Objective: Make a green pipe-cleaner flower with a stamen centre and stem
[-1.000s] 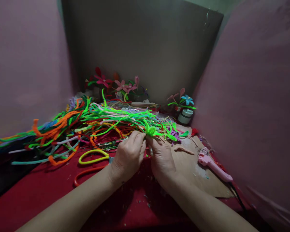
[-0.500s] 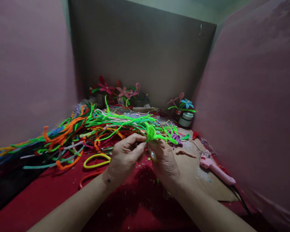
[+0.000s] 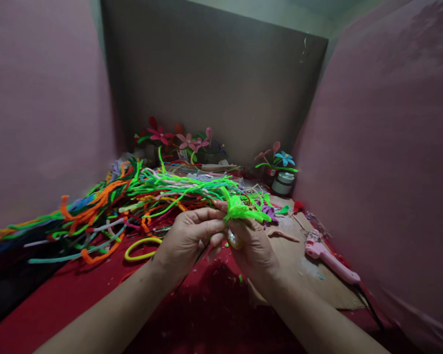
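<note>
Between my hands is a bright green pipe-cleaner flower (image 3: 239, 209) with looped petals, held up over the table. My left hand (image 3: 195, 233) pinches its base from the left, thumb and forefinger pressed together. From the other side, the fingers of my right hand (image 3: 253, 246) close on the flower just under the petals. A pale shiny round thing (image 3: 234, 239) shows at my right fingers; I cannot tell what it is. A thin dark stem seems to run down below my left fingers.
A heap of coloured pipe cleaners (image 3: 177, 182) spreads across the back and left. A pink glue gun (image 3: 330, 258) lies on cardboard (image 3: 295, 275) at the right. Finished flowers (image 3: 188, 141) stand at the back; a lidded jar (image 3: 283, 183) is near the right wall. A yellow loop (image 3: 131, 253) lies left.
The green flower has turned in my fingers, so more of its petals face me. My left hand has shifted its grip at the base.
</note>
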{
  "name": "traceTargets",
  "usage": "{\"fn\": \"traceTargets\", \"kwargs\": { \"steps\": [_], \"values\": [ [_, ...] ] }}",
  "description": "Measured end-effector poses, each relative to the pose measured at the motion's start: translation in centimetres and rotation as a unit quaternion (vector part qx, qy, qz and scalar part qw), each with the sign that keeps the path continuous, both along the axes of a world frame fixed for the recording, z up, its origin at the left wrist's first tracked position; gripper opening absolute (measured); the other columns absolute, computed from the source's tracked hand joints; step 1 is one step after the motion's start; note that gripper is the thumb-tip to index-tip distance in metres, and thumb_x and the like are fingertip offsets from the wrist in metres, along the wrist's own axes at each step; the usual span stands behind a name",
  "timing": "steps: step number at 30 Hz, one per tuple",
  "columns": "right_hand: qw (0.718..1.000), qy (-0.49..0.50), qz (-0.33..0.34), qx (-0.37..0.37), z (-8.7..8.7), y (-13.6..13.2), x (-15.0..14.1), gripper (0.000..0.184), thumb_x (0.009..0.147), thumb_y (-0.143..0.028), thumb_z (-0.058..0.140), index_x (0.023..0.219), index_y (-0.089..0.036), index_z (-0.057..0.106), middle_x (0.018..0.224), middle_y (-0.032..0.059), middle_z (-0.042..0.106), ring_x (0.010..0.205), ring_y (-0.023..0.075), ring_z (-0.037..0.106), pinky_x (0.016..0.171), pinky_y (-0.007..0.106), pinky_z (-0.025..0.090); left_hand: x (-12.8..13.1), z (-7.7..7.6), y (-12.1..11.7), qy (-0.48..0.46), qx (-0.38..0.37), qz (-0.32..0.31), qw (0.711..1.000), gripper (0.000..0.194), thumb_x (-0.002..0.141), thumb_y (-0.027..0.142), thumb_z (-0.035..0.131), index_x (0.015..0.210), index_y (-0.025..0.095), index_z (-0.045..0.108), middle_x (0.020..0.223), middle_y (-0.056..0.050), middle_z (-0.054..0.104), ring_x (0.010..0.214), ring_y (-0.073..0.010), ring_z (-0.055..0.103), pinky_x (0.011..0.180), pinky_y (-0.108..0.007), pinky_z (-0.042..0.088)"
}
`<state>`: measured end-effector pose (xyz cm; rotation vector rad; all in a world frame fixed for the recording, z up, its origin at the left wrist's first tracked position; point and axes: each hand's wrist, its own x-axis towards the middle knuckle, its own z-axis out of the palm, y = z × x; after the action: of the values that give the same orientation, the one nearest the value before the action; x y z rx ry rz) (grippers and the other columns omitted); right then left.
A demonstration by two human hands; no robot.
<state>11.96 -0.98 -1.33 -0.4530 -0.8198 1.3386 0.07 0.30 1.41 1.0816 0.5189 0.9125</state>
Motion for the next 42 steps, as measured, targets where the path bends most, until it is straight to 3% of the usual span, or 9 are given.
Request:
{"fn": "traceTargets", "kwargs": {
  "steps": [3,7,11,17,21,30,35,39,42],
  "values": [
    [0.999,-0.009,-0.040,-0.011,0.2,-0.3,-0.4,0.003,0.066,-0.019,0.068,0.067,-0.020,0.065,0.062,-0.0028,0.057,0.055,0.0106,0.043,0.053,0.025,0.037,0.2,-0.1,-0.2,0.086,0.140,0.082,0.983,0.010,0.078,0.022,0.055,0.078,0.014,0.060,0.054,0.002,0.053,0.045,-0.0083,0.047,0.043,-0.020,0.041],
    [0.997,-0.019,-0.073,0.000,0.3,-0.4,-0.5,0.005,0.067,-0.015,0.068,0.066,-0.019,0.065,0.067,-0.0029,0.060,0.062,0.0112,0.047,0.062,0.025,0.041,0.6,-1.0,-0.5,0.199,0.366,0.211,0.884,0.012,0.080,0.020,0.051,0.085,0.015,0.060,0.072,-0.003,0.058,0.065,-0.0132,0.054,0.058,-0.024,0.044],
    [0.996,-0.026,-0.087,0.005,0.1,-0.4,-0.4,0.009,0.066,-0.014,0.068,0.073,-0.020,0.068,0.074,-0.0021,0.064,0.070,0.0132,0.051,0.069,0.027,0.042,0.6,-1.7,-0.2,0.235,0.448,0.247,0.826,0.010,0.078,0.018,0.053,0.084,0.014,0.060,0.076,-0.005,0.059,0.072,-0.0156,0.056,0.063,-0.026,0.044],
    [0.994,-0.066,-0.080,0.026,-0.2,-0.4,-0.1,0.001,0.071,-0.019,0.066,0.072,-0.019,0.065,0.069,-0.0024,0.057,0.061,0.0114,0.045,0.062,0.027,0.039,0.2,-0.8,-0.1,0.162,0.241,0.147,0.946,0.013,0.081,0.023,0.053,0.085,0.014,0.062,0.054,0.001,0.058,0.049,-0.0106,0.054,0.054,-0.023,0.045],
    [0.997,-0.063,-0.029,0.033,0.0,-0.2,0.7,0.003,0.067,-0.019,0.069,0.068,-0.019,0.066,0.066,-0.0025,0.055,0.062,0.0111,0.045,0.065,0.027,0.038,0.0,-0.6,0.1,0.058,0.108,0.031,0.992,0.011,0.079,0.023,0.058,0.075,0.013,0.062,0.048,0.002,0.057,0.040,-0.0086,0.051,0.042,-0.019,0.043],
    [0.993,-0.114,0.038,0.020,-0.1,0.1,1.5,0.012,0.061,-0.025,0.074,0.055,-0.021,0.064,0.052,-0.0042,0.050,0.053,0.0109,0.040,0.057,0.026,0.034,-0.7,-0.8,1.0,-0.013,-0.006,-0.115,0.993,0.012,0.072,0.020,0.064,0.066,0.010,0.061,0.038,0.001,0.052,0.027,-0.0080,0.045,0.028,-0.018,0.041],
    [0.987,-0.152,0.038,0.045,-0.2,0.0,1.2,0.009,0.063,-0.029,0.073,0.071,-0.025,0.070,0.066,-0.0006,0.060,0.066,0.0160,0.050,0.062,0.030,0.039,-1.3,-1.2,1.8,-0.004,-0.001,-0.168,0.986,0.012,0.069,0.021,0.065,0.065,0.009,0.063,0.039,0.000,0.053,0.029,-0.0115,0.050,0.029,-0.020,0.043],
    [0.990,-0.132,-0.003,0.041,-0.3,-0.2,1.1,0.009,0.066,-0.029,0.071,0.073,-0.024,0.071,0.069,0.0000,0.062,0.067,0.0159,0.052,0.063,0.030,0.040,-0.8,-1.3,2.0,0.013,0.028,-0.128,0.991,0.015,0.072,0.025,0.064,0.068,0.011,0.061,0.045,0.000,0.055,0.032,-0.0102,0.048,0.032,-0.022,0.043],
    [0.995,-0.098,-0.021,0.022,-0.4,-0.1,0.9,0.006,0.067,-0.027,0.070,0.068,-0.021,0.070,0.062,-0.0016,0.060,0.059,0.0129,0.047,0.059,0.027,0.039,-0.1,-1.4,1.5,0.084,0.124,-0.022,0.988,0.015,0.077,0.027,0.059,0.073,0.013,0.058,0.058,-0.001,0.059,0.044,-0.0112,0.054,0.044,-0.025,0.048]
  ]
}}
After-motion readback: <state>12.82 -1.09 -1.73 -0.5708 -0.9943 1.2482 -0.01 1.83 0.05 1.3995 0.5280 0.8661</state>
